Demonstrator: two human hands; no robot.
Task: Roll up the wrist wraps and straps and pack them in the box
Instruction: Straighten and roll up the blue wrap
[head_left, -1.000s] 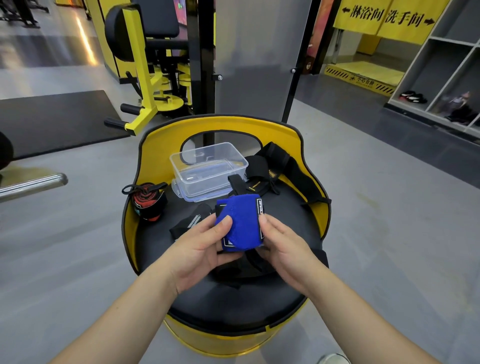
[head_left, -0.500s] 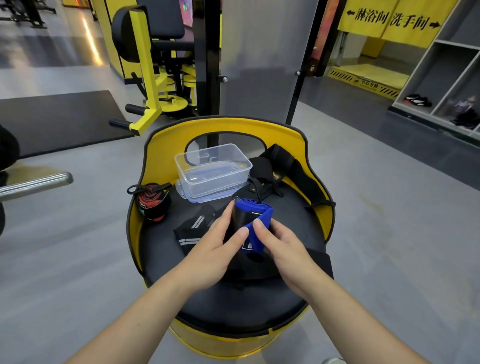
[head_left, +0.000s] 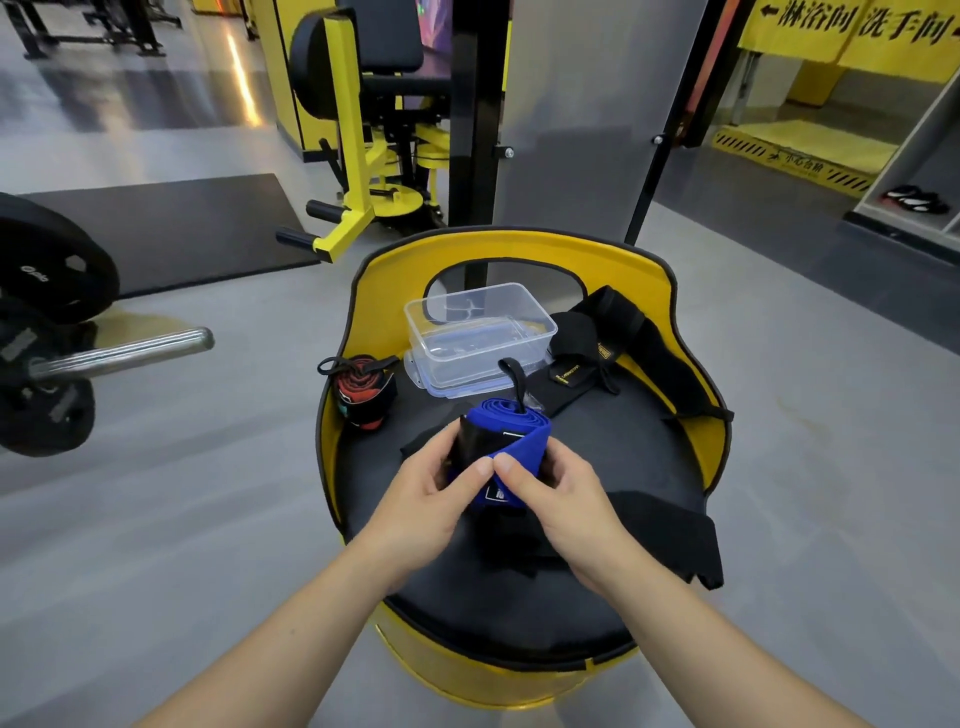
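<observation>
Both hands hold a rolled blue wrist wrap (head_left: 511, 434) over the middle of the black seat. My left hand (head_left: 426, 493) grips its left side, where a black flap shows. My right hand (head_left: 558, 499) pinches the lower right part, thumb tip meeting the left thumb. A black thumb loop sticks up from the roll. The clear plastic box (head_left: 480, 332) stands open on its lid at the back of the seat. A rolled red and black wrap (head_left: 361, 392) sits at the left. Unrolled black straps (head_left: 618, 343) lie at the back right.
Everything rests on a round black seat (head_left: 613, 452) with a yellow backrest (head_left: 519, 252). More black fabric (head_left: 670, 530) hangs over the seat's right edge. A barbell with plates (head_left: 52, 343) lies on the floor at the left; a yellow gym machine (head_left: 363, 130) stands behind.
The blue wrap went from a flat face toward me to a tighter roll tilted end-up, with its thumb loop now sticking out. Both hands shifted slightly with it.
</observation>
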